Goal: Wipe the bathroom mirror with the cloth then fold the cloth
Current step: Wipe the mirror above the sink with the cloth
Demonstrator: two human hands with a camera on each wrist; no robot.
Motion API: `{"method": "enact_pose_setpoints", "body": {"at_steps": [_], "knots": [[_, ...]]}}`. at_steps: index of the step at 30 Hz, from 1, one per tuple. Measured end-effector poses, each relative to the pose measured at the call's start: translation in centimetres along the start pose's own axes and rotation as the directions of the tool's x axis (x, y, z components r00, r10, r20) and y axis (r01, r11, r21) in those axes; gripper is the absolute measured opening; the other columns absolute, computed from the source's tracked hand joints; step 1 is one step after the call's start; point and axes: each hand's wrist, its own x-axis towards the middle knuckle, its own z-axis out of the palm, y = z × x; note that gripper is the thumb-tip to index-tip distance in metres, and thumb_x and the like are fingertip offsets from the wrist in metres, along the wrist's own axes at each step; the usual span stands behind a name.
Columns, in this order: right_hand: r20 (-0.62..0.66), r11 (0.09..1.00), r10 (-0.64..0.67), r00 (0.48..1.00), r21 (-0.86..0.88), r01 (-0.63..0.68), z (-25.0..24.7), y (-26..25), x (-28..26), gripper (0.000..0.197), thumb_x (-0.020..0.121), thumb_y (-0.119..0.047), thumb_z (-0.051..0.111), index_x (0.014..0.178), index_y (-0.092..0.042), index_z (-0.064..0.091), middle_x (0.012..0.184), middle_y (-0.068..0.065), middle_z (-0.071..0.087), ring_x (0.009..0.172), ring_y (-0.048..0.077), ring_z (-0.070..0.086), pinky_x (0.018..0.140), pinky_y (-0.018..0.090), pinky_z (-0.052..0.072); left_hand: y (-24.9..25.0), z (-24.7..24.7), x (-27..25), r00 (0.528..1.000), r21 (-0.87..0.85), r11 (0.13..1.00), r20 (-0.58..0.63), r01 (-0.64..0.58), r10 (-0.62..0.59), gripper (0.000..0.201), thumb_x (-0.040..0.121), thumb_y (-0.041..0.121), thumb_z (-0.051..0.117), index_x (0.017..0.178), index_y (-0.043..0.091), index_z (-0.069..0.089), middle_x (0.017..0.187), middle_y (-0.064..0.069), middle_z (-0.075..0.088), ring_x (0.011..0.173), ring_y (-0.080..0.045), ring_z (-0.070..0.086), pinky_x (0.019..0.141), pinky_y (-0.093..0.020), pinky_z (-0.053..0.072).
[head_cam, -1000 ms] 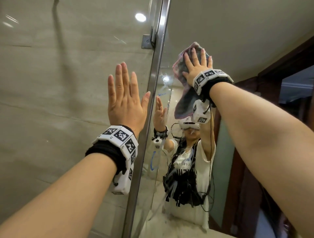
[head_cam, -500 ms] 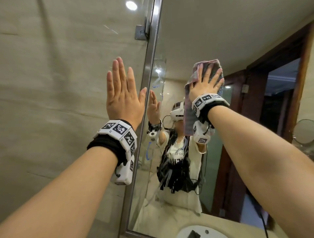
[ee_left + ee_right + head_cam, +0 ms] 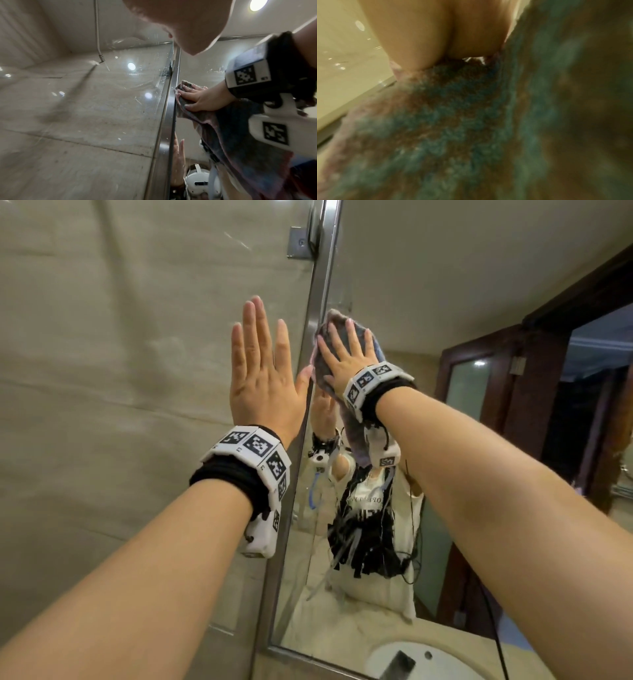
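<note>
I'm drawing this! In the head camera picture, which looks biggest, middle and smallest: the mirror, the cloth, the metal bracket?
1. mirror, by far the biggest; it runs past the picture's edge.
2. cloth, partly hidden under the right hand.
3. metal bracket, the smallest.
The bracket sits farther off, so its true size is unsure.

Mirror glass (image 3: 428, 285) lies open rightward; metal frame (image 3: 318, 302) blocks leftward.

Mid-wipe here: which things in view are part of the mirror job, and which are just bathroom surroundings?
Part of the job:
- cloth, pressed flat to the glass
- mirror
- right hand, fingers spread on the cloth

Just around:
- left hand, flat against the tiled wall
- metal mirror frame
- sink below
- wooden door, seen in reflection
</note>
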Motion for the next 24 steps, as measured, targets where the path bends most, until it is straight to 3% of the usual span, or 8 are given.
{"method": "enact_pose_setpoints", "body": {"at_steps": [5,9,12,14,17,20,24], "knots": [[0.06,0.993,-0.112,0.992,-0.014,0.113,2.8,-1.8,-3.4,0.073,0.095,-0.038,0.039,0.15,-0.018,-0.005,0.159,0.005,-0.012,0.144,0.037,-0.014,0.114,0.055,-0.008,-0.1,0.0,-0.4,0.999,-0.075,0.997,0.043,-0.004,0.008,0.067,0.097,0.049,0.021,0.149,0.009,0.007,0.156,-0.022,-0.001,0.145,-0.03,-0.001,0.114,-0.039,-0.008],[0.083,0.992,-0.124,0.989,0.023,0.122,2.7,-0.7,-3.6,0.067,0.098,-0.038,0.034,0.15,-0.025,-0.006,0.159,0.001,-0.013,0.145,0.033,-0.016,0.115,0.052,-0.009,0.0,0.1,-0.4,0.999,-0.11,0.994,0.053,-0.004,0.01,0.067,0.097,0.047,0.024,0.149,0.01,0.005,0.155,-0.022,-0.002,0.145,-0.03,-0.003,0.113,-0.038,-0.01],[0.029,0.986,0.071,0.997,0.148,-0.074,2.2,2.6,-4.4,0.066,0.098,-0.036,0.033,0.149,-0.027,-0.008,0.158,0.003,-0.018,0.143,0.032,-0.021,0.113,0.051,-0.014,0.0,0.1,-0.4,0.998,-0.129,0.991,0.063,-0.018,0.026,0.067,0.096,0.049,0.024,0.149,0.014,0.003,0.155,-0.023,-0.003,0.145,-0.031,-0.004,0.113,-0.039,-0.011],[0.001,0.956,0.219,0.976,0.198,-0.215,2.3,5.3,-5.6,0.063,0.099,-0.038,0.028,0.149,-0.027,-0.01,0.158,0.004,-0.019,0.143,0.032,-0.022,0.113,0.051,-0.015,0.0,0.1,-0.5,0.998,-0.13,0.991,0.059,-0.021,0.029,0.067,0.096,0.049,0.023,0.149,0.014,0.003,0.155,-0.023,-0.003,0.145,-0.032,-0.004,0.113,-0.039,-0.011],[-0.007,0.913,0.342,0.94,0.238,-0.33,2.8,8.3,-7.2,0.062,0.1,-0.038,0.026,0.149,-0.027,-0.01,0.157,0.004,-0.02,0.143,0.033,-0.022,0.114,0.05,-0.014,0.0,0.1,-0.5,0.998,-0.123,0.992,0.053,-0.018,0.025,0.066,0.096,0.049,0.022,0.149,0.015,0.002,0.155,-0.023,-0.004,0.145,-0.031,-0.005,0.113,-0.04,-0.01],[-0.015,0.816,0.508,0.861,0.327,-0.476,3.5,9.3,-8.5,0.066,0.099,-0.039,0.028,0.149,-0.026,-0.013,0.157,0.007,-0.022,0.143,0.034,-0.021,0.114,0.051,-0.013,0.0,0.0,-0.5,0.998,-0.137,0.991,0.063,-0.013,0.022,0.067,0.096,0.049,0.022,0.149,0.015,0.002,0.155,-0.022,-0.005,0.145,-0.03,-0.005,0.113,-0.039,-0.011],[-0.013,0.584,0.763,0.647,0.444,-0.679,5.0,7.5,-9.6,0.067,0.096,-0.035,0.032,0.15,-0.024,-0.007,0.159,0.007,-0.013,0.145,0.035,-0.013,0.118,0.053,-0.004,0.0,0.1,-1.2,0.997,-0.158,0.987,0.073,-0.024,0.036,0.066,0.095,0.047,0.024,0.149,0.014,0.004,0.155,-0.023,-0.005,0.145,-0.03,-0.006,0.113,-0.038,-0.011]]}}
